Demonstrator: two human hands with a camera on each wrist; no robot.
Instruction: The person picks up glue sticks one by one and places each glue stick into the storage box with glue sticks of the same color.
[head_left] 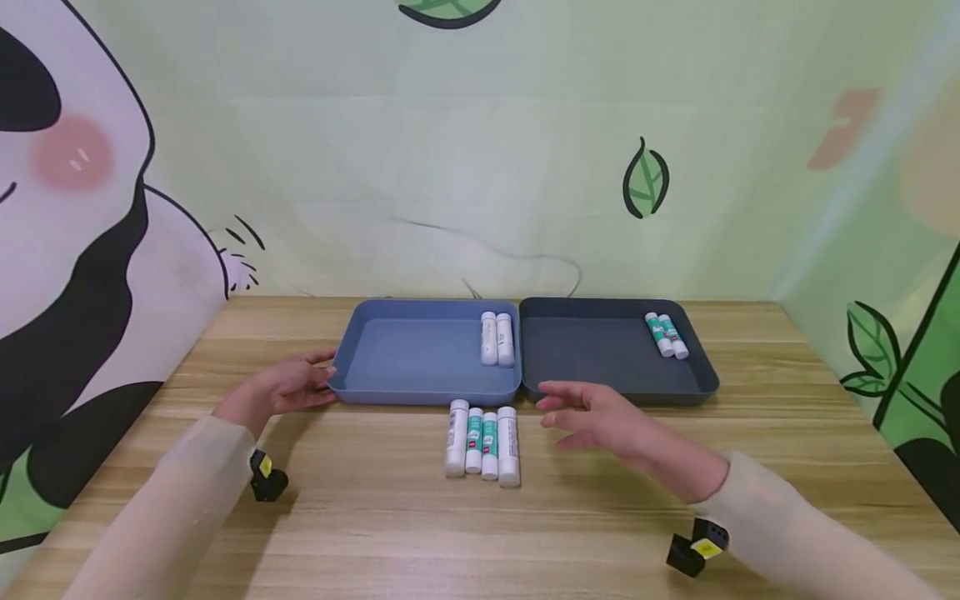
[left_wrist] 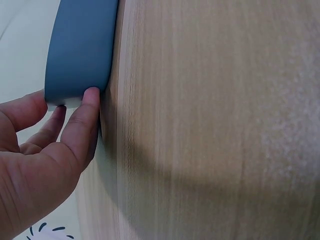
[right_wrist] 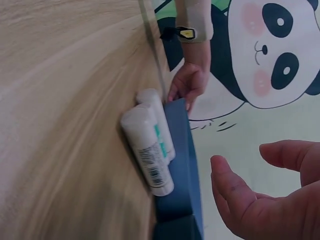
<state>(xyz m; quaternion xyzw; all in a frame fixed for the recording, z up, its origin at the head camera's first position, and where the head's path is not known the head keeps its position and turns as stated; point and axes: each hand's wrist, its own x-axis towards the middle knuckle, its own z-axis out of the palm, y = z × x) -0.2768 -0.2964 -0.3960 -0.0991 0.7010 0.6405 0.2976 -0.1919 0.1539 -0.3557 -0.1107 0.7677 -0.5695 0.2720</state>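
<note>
My left hand (head_left: 288, 387) touches the left end of a blue tray (head_left: 405, 398) with spread fingers. In the left wrist view, fingertips (left_wrist: 91, 95) rest against that tray's end wall (left_wrist: 75, 80). Two white glue sticks (head_left: 489, 339) lie inside it at the right. My right hand (head_left: 592, 417) hovers by the front edge of a dark grey tray (head_left: 585, 354), fingers apart and holding nothing. Two green-and-white glue sticks (head_left: 666, 335) lie in that tray's right part. In front of the blue tray, two larger white glue sticks (head_left: 457, 439) flank two green-labelled glue sticks (head_left: 474, 442).
Both trays stand side by side at the back of the wooden table (head_left: 390, 533), close to a printed backdrop (head_left: 480, 167). Small black devices (head_left: 267, 477) are attached near both sleeve cuffs.
</note>
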